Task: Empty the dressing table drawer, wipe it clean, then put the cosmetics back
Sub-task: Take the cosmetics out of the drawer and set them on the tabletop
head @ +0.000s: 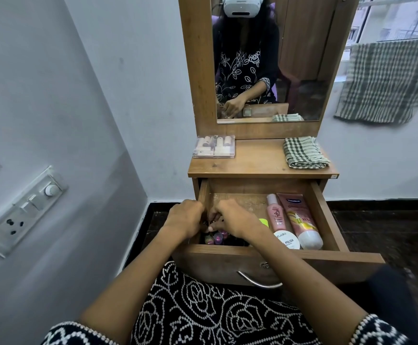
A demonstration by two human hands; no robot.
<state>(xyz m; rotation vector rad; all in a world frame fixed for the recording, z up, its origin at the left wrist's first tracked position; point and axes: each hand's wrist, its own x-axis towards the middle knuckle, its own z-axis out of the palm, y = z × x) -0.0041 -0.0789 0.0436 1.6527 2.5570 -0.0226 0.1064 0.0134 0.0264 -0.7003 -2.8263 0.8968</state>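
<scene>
head | both hands in drawer (327, 220), left corner | left hand (184, 219) and right hand (230, 220) curled over small bottles (215, 236) (grip hidden, cannot tell) | tubes (292, 220) right of right hand | cloth (304, 152) above, on top

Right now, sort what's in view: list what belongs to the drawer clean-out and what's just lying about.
For the job: open wooden drawer; pink Vaseline tube; slim pink bottle; small nail-polish bottles under both hands; folded green-checked cloth; clear plastic cosmetics box.
Lying about: hanging checked towel; white wall switchboard.
</scene>
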